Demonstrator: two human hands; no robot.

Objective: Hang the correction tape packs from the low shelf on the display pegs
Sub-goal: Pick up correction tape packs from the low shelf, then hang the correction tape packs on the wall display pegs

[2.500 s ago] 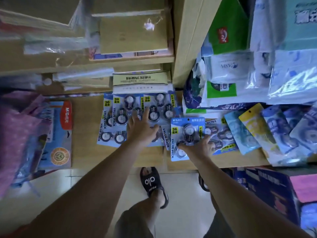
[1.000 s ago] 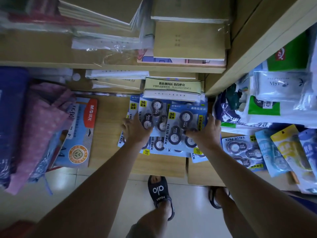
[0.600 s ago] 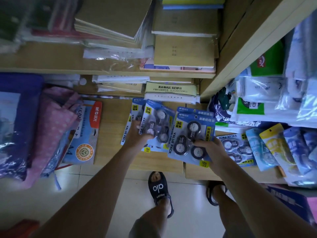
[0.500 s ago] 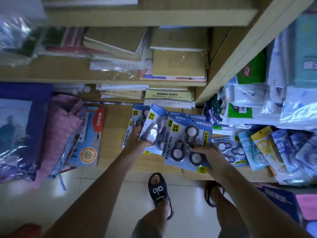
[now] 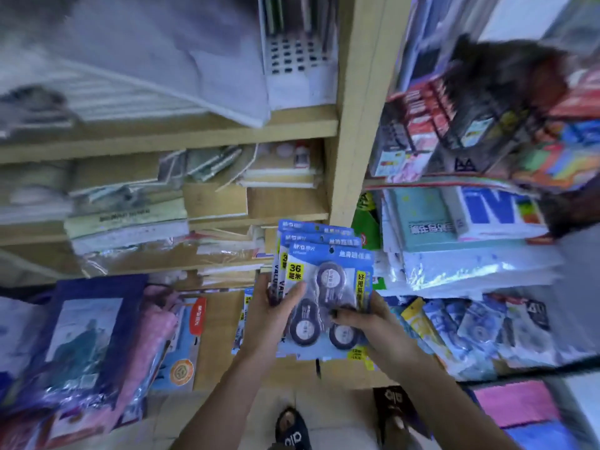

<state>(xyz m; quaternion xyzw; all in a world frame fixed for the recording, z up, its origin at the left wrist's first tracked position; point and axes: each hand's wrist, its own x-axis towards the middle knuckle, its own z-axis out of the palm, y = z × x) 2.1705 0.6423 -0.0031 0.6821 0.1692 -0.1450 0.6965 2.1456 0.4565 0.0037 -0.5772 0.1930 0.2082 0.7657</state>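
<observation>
A fanned stack of blue correction tape packs [image 5: 328, 274] is held upright in front of the shelves, each card with three round dispensers and a yellow "36" label. My left hand [image 5: 272, 311] grips the stack's left edge, thumb across the front. My right hand [image 5: 367, 323] holds the lower right corner, fingers over the bottom dispensers. One more blue pack [image 5: 242, 319] lies on the low wooden shelf [image 5: 217, 345] behind my left hand. No display pegs are clearly visible; the frame is blurred.
A wooden upright [image 5: 352, 125] divides paper-filled shelves on the left from packaged stationery on the right. Other blister packs [image 5: 454, 332] lie on the right low shelf. Pink and blue bags [image 5: 107, 339] sit at the left. My sandalled feet [image 5: 293, 430] stand on the tiled floor.
Both hands gathered the packs off the low shelf into one stack and raised it. The camera tilted upward, so higher shelves now show.
</observation>
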